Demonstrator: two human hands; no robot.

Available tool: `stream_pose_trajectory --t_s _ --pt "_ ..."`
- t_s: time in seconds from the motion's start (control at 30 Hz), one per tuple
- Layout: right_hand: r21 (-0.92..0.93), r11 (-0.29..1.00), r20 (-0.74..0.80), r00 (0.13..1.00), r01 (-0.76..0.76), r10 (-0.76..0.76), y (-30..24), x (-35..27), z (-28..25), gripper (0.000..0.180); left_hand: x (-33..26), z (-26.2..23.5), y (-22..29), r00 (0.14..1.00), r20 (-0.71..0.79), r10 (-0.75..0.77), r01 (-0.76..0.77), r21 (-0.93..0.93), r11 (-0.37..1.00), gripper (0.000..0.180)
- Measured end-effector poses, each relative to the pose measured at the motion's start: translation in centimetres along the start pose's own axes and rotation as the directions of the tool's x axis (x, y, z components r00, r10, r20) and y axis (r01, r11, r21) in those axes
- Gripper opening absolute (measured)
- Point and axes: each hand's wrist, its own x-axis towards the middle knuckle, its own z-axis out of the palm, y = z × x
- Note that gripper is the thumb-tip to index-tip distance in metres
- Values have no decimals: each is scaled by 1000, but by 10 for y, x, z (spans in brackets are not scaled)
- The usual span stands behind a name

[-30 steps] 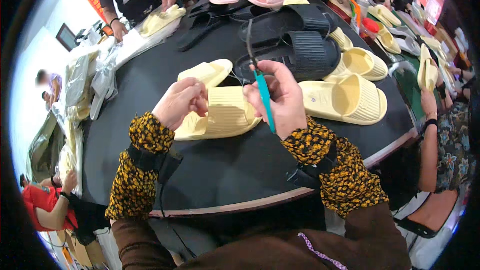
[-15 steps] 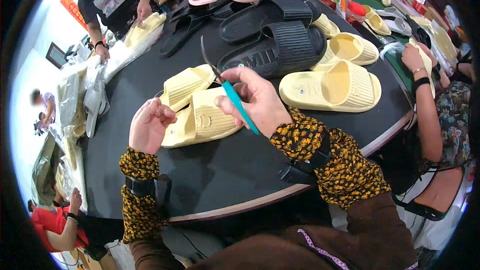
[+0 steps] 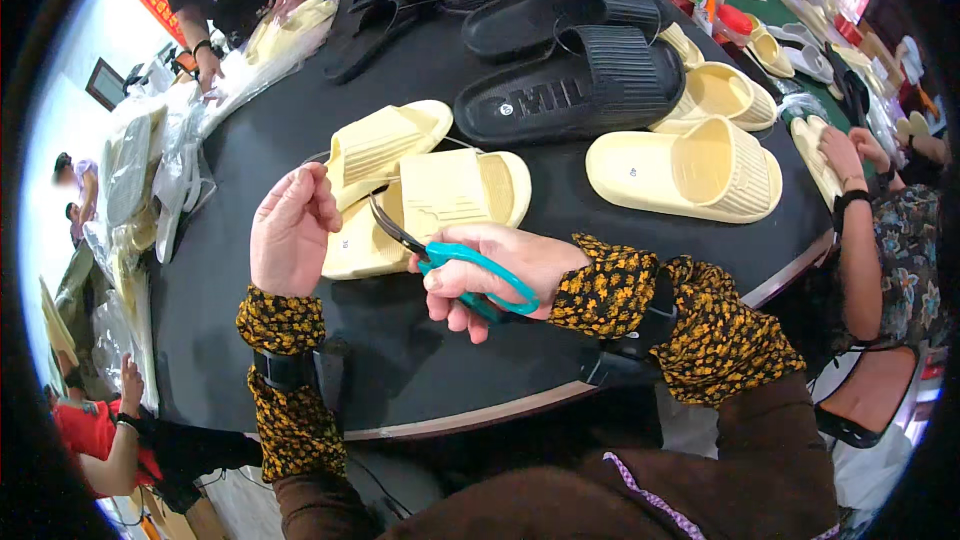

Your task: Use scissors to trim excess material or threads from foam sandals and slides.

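In my right hand (image 3: 505, 265) is a pair of scissors (image 3: 402, 235) with teal handles, its dark blades pointing up and left over the near slipper of a pale yellow pair. That near slipper (image 3: 445, 185) and its mate (image 3: 380, 145) lie side by side, with a thin cord showing at their edges. My left hand (image 3: 290, 235) is at the pair's left side, fingers pinched together; whatever is between them is hidden or too small to name. A single yellow slipper (image 3: 640, 180) lies to the right, beside a large black slipper (image 3: 570, 95).
More black, pink and yellow slippers crowd the far side of the dark table (image 3: 450, 370). Slippers in clear plastic bags (image 3: 180, 165) line its left edge. Co-workers handle slippers at the far left and at the right. A red-lidded jar (image 3: 735, 22) stands far right.
My right hand has turned the scissors, bringing the blades down from pointing up to over the near yellow slipper. My left hand has risen slightly. The view has shifted a little.
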Motion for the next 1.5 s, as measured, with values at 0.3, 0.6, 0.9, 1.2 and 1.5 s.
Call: stream_pose_trajectory --t_s 0.3,0.6,0.9,1.2,1.5 --pt "60 996 22 997 -70 68 3 5 0 40 -15 7 -2 998 8 -57 57 17 998 18" --pt "59 998 -27 1000 6 -5 5 6 -4 27 -19 16 -4 990 84 -110 111 -4 994 20" --pt "19 998 -96 994 53 -51 -8 -2 -1 32 -18 7 -3 998 0 -60 60 77 995 17" --pt "62 993 -158 983 105 -94 -4 -2 -10 20 0 -33 1 976 -206 70 0 321 947 20" --pt "54 990 -178 977 129 -118 -6 -2 -9 19 29 -9 4 951 125 284 -118 992 -43 24"
